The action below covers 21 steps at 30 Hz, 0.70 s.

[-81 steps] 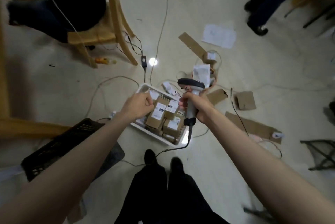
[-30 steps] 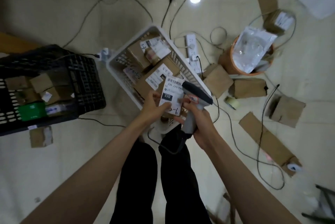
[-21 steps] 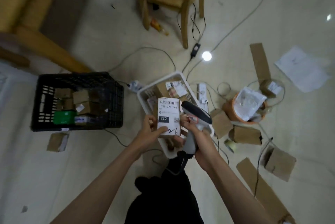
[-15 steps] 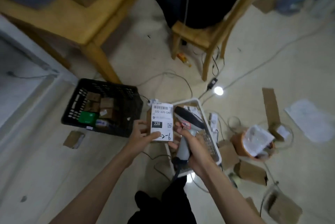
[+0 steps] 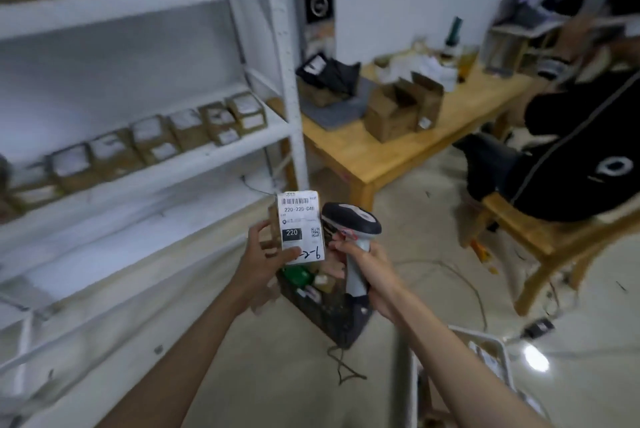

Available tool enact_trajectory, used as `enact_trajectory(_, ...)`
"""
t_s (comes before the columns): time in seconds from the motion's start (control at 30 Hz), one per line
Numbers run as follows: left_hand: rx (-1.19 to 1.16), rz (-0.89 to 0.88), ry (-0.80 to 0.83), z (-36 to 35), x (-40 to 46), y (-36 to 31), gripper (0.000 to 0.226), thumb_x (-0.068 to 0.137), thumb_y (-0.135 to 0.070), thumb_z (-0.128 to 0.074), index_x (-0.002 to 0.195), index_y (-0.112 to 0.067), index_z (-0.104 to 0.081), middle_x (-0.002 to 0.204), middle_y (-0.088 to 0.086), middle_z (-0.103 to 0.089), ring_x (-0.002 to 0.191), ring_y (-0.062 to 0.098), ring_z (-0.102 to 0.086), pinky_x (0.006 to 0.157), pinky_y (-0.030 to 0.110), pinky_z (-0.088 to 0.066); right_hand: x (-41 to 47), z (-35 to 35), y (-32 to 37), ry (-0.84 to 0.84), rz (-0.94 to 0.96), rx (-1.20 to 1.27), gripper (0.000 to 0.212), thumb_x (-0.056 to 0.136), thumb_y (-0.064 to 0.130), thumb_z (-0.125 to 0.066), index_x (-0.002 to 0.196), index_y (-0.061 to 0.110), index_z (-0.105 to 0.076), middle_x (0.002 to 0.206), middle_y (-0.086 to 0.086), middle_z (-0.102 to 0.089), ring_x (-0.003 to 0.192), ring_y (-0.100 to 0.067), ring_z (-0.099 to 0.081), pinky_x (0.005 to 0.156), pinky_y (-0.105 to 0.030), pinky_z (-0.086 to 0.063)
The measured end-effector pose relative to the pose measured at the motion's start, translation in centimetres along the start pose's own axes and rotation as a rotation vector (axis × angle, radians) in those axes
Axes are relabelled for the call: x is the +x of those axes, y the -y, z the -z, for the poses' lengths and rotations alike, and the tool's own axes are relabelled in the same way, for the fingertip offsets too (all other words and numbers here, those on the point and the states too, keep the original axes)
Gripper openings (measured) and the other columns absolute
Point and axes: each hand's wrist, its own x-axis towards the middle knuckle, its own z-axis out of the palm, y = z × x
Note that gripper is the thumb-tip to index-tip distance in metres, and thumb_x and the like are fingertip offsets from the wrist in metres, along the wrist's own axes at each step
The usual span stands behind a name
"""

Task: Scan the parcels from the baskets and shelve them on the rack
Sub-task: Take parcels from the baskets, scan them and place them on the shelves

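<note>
My left hand [image 5: 263,261] grips a small brown parcel [image 5: 299,228] upright, its white label with a barcode and "220" facing me. My right hand [image 5: 360,263] holds the grey barcode scanner [image 5: 351,219] by its handle, the head just right of the parcel. The white rack [image 5: 145,150] fills the left; several labelled brown parcels [image 5: 187,127] stand in a row on its middle shelf. The black basket [image 5: 325,306] sits on the floor below my hands. The white basket [image 5: 491,351] shows at the lower right.
A wooden table [image 5: 398,147] with open cardboard boxes stands right of the rack. A person in black sits on a wooden chair [image 5: 540,237] at the right. Cables trail across the pale floor [image 5: 433,271].
The view has swung up from the floor and baskets to the rack. The parcel, lifted from the white basket, stays in my left hand beside the scanner.
</note>
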Motion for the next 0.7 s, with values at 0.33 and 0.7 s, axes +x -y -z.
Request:
enact_trajectory(0.33, 0.102, -0.33, -0.369, 11.5, 1.2, -7.7, 0.076, 0.079, -0.02, -0.086, 0.138, -0.037, -0.04, 0.119, -0.013, -0.059, 0.094, -0.005, -0.064, 0.071, 0.017, -0.055, 3.1, -13.0, 8.9, 0.327, 0.239, -0.317, 0.022, 0.097, 0.012, -0.065, 0.116, 0.002, -0.064, 0.093, -0.009, -0.066, 0.077, -0.019, -0.063, 0.066, -0.03, -0.058)
enact_trajectory(0.7, 0.175, -0.523, -0.679, 14.5, 3.4, -14.3, 0.088, 0.068, -0.045, -0.084, 0.141, -0.043, -0.035, 0.145, -0.007, -0.049, 0.129, 0.015, -0.05, 0.101, 0.044, -0.05, 4.6, -17.1, 15.5, 0.638, 0.378, -0.244, 0.006, 0.086, 0.02, -0.072, 0.091, 0.022, -0.074, 0.087, 0.001, -0.065, 0.078, -0.019, -0.063, 0.065, -0.036, -0.059)
